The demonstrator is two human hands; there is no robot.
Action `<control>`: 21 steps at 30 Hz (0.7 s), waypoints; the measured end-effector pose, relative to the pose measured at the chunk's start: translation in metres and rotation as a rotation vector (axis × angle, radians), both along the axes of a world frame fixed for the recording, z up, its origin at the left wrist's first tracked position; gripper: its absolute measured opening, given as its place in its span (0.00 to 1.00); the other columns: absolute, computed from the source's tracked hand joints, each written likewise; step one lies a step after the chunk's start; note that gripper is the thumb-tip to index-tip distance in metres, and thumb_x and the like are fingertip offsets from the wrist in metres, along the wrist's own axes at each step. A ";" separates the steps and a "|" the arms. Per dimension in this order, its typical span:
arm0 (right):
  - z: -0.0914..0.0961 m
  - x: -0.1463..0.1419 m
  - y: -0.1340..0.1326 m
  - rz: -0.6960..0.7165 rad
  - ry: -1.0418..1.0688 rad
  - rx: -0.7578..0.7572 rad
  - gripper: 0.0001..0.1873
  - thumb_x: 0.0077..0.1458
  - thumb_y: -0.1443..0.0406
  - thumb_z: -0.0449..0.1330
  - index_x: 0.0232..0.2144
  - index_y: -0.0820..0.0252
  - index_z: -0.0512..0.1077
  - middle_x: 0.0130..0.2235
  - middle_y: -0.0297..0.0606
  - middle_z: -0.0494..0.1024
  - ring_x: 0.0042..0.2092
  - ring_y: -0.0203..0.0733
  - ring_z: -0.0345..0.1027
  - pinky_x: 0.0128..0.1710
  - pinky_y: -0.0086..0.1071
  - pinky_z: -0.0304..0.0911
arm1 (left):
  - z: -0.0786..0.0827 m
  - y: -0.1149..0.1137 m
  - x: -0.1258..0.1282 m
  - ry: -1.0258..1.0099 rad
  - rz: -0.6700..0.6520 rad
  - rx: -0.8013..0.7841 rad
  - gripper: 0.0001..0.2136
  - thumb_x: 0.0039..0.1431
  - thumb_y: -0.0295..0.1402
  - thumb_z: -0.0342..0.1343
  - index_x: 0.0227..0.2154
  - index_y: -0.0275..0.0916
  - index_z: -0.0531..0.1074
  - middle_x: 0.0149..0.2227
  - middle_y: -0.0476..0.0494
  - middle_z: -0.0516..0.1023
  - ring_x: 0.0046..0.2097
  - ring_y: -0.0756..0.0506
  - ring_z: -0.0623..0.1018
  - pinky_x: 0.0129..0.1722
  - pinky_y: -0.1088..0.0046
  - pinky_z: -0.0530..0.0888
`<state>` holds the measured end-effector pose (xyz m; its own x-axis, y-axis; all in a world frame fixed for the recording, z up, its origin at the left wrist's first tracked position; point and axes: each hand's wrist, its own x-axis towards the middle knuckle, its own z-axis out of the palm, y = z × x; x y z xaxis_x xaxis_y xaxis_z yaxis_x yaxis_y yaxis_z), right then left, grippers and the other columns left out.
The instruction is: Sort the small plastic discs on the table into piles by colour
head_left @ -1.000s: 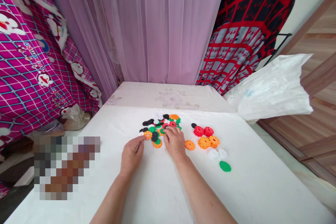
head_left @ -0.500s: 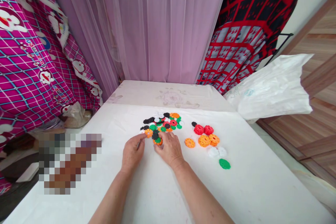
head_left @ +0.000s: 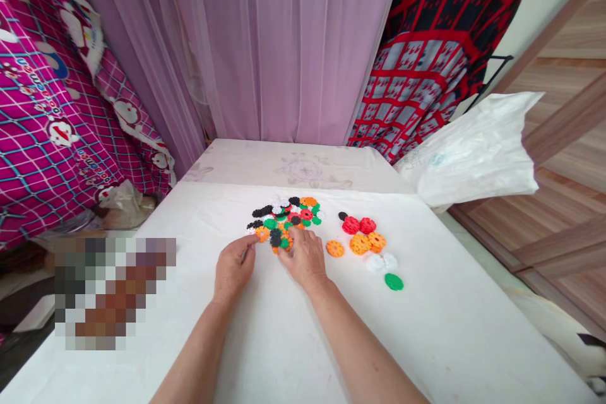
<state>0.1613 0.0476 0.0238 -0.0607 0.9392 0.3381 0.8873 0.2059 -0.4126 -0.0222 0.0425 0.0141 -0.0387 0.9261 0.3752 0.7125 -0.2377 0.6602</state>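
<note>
A mixed pile of plastic snowflake discs (head_left: pixel 284 218), black, white, red, green and orange, lies on the white table (head_left: pixel 293 328). My right hand (head_left: pixel 305 257) rests at the pile's near edge, fingers curled onto an orange disc (head_left: pixel 283 244). My left hand (head_left: pixel 233 268) lies just left of it, fingers pinched together near another orange disc (head_left: pixel 262 233); what they hold is too small to name. To the right lie sorted discs: red discs (head_left: pixel 358 225), orange discs (head_left: pixel 367 242), a lone orange disc (head_left: pixel 334 248), white discs (head_left: pixel 381 261) and a green disc (head_left: pixel 393 281).
A purple curtain (head_left: pixel 284 44) hangs behind the table. A pink patterned blanket (head_left: pixel 57 113) is at the left, a red and black blanket (head_left: pixel 440 57) at the back right. A white plastic bag (head_left: pixel 473 151) sits at the table's right corner. A blurred patch covers the lower left.
My right hand drew back from the middle of the pile to its near edge, onto an orange disc. The left hand has barely moved. The view shifted slightly.
</note>
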 end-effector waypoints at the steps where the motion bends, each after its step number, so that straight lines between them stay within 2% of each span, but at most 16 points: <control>1: 0.000 0.000 0.001 0.001 0.003 -0.009 0.22 0.50 0.61 0.63 0.48 0.59 0.68 0.43 0.42 0.77 0.46 0.49 0.65 0.44 0.39 0.57 | 0.000 0.000 0.000 0.003 0.002 0.001 0.16 0.59 0.36 0.46 0.40 0.42 0.78 0.43 0.46 0.82 0.45 0.44 0.80 0.50 0.64 0.74; 10: 0.002 0.002 -0.003 0.068 -0.042 0.030 0.27 0.51 0.58 0.64 0.53 0.58 0.66 0.42 0.42 0.78 0.45 0.49 0.66 0.44 0.39 0.56 | 0.002 0.000 0.002 0.001 0.009 0.004 0.15 0.58 0.35 0.47 0.39 0.43 0.78 0.42 0.46 0.83 0.45 0.43 0.80 0.50 0.63 0.75; 21: -0.003 0.002 -0.002 0.098 -0.031 0.059 0.26 0.50 0.63 0.61 0.53 0.58 0.66 0.39 0.41 0.79 0.42 0.47 0.69 0.44 0.39 0.59 | -0.001 -0.011 -0.001 -0.002 -0.023 0.032 0.14 0.60 0.34 0.48 0.42 0.44 0.77 0.44 0.46 0.82 0.46 0.43 0.80 0.49 0.62 0.76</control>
